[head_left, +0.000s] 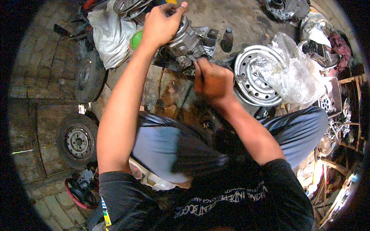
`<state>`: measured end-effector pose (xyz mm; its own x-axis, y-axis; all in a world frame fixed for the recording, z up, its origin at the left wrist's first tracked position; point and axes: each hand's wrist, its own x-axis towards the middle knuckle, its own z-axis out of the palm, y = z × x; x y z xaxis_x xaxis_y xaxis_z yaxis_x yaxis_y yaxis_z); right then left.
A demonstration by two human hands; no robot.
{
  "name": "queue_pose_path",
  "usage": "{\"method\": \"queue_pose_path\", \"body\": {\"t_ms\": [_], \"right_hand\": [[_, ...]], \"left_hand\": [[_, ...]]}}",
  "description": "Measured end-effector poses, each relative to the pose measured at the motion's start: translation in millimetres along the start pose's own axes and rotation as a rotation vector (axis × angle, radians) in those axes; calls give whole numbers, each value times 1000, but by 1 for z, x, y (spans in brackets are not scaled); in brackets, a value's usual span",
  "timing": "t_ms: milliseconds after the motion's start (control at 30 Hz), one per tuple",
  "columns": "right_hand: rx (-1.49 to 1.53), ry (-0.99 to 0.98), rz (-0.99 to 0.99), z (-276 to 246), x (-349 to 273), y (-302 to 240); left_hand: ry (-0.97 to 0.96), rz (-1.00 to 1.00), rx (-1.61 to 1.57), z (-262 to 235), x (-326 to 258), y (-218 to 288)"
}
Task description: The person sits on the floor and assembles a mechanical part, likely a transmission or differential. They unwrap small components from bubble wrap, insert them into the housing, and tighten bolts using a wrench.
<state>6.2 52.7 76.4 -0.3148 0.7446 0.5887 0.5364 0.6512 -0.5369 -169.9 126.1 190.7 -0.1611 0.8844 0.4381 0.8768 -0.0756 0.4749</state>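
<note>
A grey cast-metal machine part (pixel 186 41) with a rounded housing stands on the ground in front of me, its lower end dark and greasy. My left hand (pixel 161 27) grips its upper left side, with the thumb sticking out over the top and the other fingers mostly hidden. Close against the lower right of the part, my right hand (pixel 214 80) is closed and slightly blurred. A thin metallic tip shows by its fingers, but what it holds is too hidden to name.
A dark bottle (pixel 227 40) stands beyond my right hand. Near it lies a silver wheel rim (pixel 256 75), partly under clear plastic sheeting (pixel 296 73). A green round object (pixel 136 40), a white sack (pixel 110 38) and wheels with tyres (pixel 79 140) are leftward.
</note>
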Motion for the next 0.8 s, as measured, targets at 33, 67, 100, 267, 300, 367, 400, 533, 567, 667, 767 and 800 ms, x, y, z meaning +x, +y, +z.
{"method": "queue_pose_path", "body": {"t_ms": [33,67,100,267,300,367,400,533,567,667,767,800], "right_hand": [[-3,3,-28,2,3,0],[-20,-16,-25,9,1,6],[-76,-65,-27,8,-3,8],[-78,-73,-51,-6,-4,11],[-61,-46,-70,-7,0,7],[-27,6,-109,-5,9,1],[-84,-60,-88,0,8,5],[-178,-177,-78,-4,-4,12],[-125,-152,-71,-4,-3,10],[-50,-53,-85,-2,7,9],[-90,-108,-77,-1,4,15],[-122,-135,-73,-5,3,18]], "left_hand": [[-36,-30,-11,0,0,1],[-73,-59,-21,0,1,1],[-105,-89,-28,-2,2,1],[-38,-100,-43,-4,-1,12],[-34,-69,-57,-3,-1,11],[-32,-62,-72,-1,-2,9],[-34,-84,-72,-3,-1,12],[-41,-76,-61,-3,-2,10],[-36,-79,-55,-4,-2,9],[-87,-118,-54,-8,-2,22],[-81,-127,-49,-6,-3,19],[-58,-116,-49,-5,-3,16]]}}
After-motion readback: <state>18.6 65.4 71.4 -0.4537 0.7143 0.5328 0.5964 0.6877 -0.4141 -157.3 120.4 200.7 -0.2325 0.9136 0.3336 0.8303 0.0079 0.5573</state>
